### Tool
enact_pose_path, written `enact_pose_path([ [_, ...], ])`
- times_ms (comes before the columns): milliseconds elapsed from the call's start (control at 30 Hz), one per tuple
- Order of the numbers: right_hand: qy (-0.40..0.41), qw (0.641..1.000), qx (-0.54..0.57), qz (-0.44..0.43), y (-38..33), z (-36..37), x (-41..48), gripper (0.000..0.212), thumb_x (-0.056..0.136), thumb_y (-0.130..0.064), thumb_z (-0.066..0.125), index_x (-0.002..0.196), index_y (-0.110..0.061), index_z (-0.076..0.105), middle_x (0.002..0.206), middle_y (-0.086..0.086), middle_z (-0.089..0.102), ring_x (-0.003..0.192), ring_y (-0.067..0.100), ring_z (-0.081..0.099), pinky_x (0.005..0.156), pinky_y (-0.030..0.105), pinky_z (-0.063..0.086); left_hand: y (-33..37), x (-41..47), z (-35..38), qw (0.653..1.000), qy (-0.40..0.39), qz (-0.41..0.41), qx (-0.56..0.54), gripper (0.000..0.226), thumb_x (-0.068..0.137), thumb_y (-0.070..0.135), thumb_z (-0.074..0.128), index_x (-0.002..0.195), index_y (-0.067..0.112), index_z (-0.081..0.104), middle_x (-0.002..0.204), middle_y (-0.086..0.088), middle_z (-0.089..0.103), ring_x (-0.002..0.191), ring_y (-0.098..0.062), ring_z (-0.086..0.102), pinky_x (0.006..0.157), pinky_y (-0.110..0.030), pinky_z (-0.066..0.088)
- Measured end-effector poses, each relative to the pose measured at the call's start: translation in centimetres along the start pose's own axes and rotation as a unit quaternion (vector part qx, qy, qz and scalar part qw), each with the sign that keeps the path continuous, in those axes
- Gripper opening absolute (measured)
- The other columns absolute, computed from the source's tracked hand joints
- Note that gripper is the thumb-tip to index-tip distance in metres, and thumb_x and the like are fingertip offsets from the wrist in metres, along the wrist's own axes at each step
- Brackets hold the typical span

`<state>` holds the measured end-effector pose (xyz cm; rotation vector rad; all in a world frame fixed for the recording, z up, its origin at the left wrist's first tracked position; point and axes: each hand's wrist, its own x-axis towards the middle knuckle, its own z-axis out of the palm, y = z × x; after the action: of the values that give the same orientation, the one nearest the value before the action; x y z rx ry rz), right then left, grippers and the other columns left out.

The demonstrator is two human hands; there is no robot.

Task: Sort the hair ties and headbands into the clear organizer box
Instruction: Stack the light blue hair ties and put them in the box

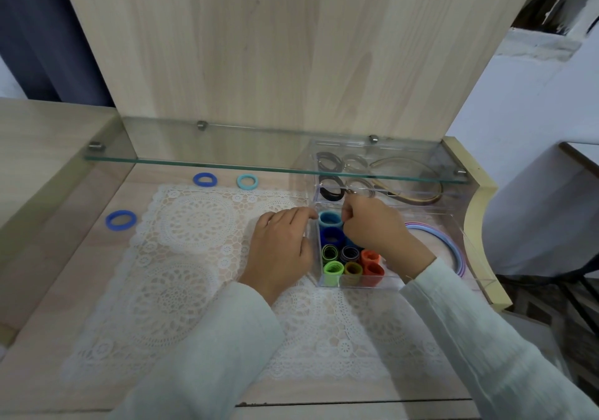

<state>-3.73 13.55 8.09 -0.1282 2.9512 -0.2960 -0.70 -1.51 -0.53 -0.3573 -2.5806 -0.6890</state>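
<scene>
The clear organizer box (476,244) stands at the right of the desk. Its near-left compartment holds upright stacks of hair ties: teal (330,219), dark blue (332,236), green (333,270), olive (353,270), orange (372,265). Pastel headbands (453,251) lie in its right part; dark ties (332,189) and brown headbands (418,196) sit at the back. My right hand (376,225) is over the box, fingers curled against the teal stack. My left hand (283,244) rests at the box's left wall, fingertips touching the teal stack. Three loose ties lie on the desk: blue (205,179), light teal (247,181), blue (121,220).
A glass shelf (227,155) runs over the back of the desk and the rear of the box. A white lace mat (194,257) covers the desk middle. A wooden back panel (275,46) rises behind. The desk's right edge (486,257) is close to the box.
</scene>
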Motion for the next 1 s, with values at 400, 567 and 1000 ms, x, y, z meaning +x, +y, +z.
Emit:
enact_pose_path([
  [400,-0.009,0.997,0.072,0.016,0.5,-0.2,0.0,0.016,0.086,-0.008,0.05,0.092,-0.023,0.054,0.101,0.003,0.06,0.099,0.024,0.055,0.091,0.047,0.049,-0.1,0.0,0.1,1.0,0.004,0.007,-0.008,0.047,0.074,0.02,0.033,0.112,0.021,0.062,0.108,0.009,0.068,0.101,-0.012,0.061,0.093,-0.031,0.04],
  [567,0.044,0.999,0.023,0.005,0.6,-0.2,-0.6,0.019,0.085,-0.011,0.05,0.098,-0.025,0.054,0.101,0.001,0.061,0.102,0.023,0.052,0.096,0.047,0.043,-0.2,0.1,0.1,1.0,0.011,0.013,-0.01,0.046,0.074,0.017,0.035,0.111,0.022,0.062,0.112,0.008,0.066,0.108,-0.013,0.058,0.095,-0.032,0.039],
  [1000,0.053,0.998,0.021,0.031,-0.1,0.3,-1.0,0.017,0.089,-0.017,0.05,0.104,-0.02,0.056,0.103,0.003,0.062,0.103,0.025,0.054,0.101,0.046,0.037,-0.4,0.3,0.2,0.997,0.011,-0.001,-0.071,0.045,0.071,0.009,0.042,0.109,0.022,0.063,0.113,0.012,0.066,0.105,-0.011,0.059,0.094,-0.029,0.037],
])
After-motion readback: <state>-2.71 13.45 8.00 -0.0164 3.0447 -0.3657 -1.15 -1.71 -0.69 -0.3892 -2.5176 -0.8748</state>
